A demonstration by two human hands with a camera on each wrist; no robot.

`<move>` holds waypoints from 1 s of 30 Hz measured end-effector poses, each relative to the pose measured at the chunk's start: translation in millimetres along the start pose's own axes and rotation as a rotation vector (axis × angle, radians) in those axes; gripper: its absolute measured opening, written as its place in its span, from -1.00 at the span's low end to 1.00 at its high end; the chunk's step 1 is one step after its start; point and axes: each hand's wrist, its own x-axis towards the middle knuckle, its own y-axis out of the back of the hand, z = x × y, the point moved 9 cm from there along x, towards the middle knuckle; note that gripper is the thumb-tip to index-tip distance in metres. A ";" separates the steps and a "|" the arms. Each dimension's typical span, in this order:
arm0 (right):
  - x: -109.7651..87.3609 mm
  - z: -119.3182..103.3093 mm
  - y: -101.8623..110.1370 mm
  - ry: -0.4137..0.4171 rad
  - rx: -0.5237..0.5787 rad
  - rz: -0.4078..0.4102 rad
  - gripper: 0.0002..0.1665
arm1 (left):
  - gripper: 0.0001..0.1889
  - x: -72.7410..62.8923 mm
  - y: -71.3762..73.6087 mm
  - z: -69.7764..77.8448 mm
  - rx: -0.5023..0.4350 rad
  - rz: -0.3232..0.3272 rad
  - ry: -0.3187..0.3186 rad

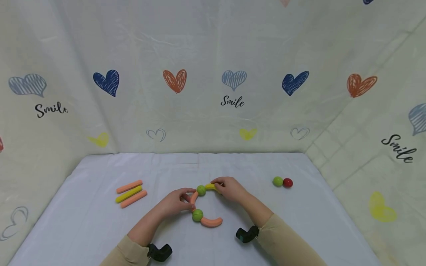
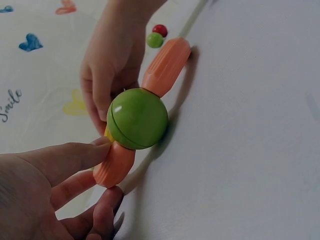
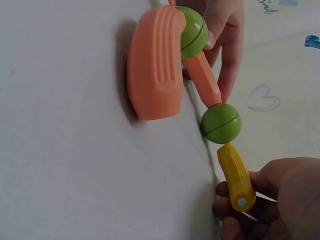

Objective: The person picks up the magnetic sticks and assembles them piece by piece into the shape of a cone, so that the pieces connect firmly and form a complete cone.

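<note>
A curved chain of toy pieces lies mid-table. My left hand [image 1: 175,203] pinches its orange curved stick [image 2: 116,164] between thumb and fingers. At that stick's far end is a grooved green ball [image 1: 201,190]; a second green ball [image 1: 198,215] joins its near end. From this near ball a thicker orange arc [image 1: 212,222] curves off to the right. My right hand [image 1: 232,189] pinches a short yellow curved stick [image 3: 235,172], one end right at the far green ball. A pale round dot shows on the yellow stick's other end in the right wrist view.
Left of the chain lie an orange stick [image 1: 129,186], a yellow stick [image 1: 128,194] and another orange stick [image 1: 134,199], side by side. At the right, a loose green ball [image 1: 277,181] sits beside a red ball [image 1: 287,183]. A white cloth [image 1: 253,166] covers the table.
</note>
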 end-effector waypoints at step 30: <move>-10.4 -2.0 -0.6 -0.004 -0.046 0.016 -0.69 | -0.41 21.1 6.1 10.7 0.115 0.036 0.033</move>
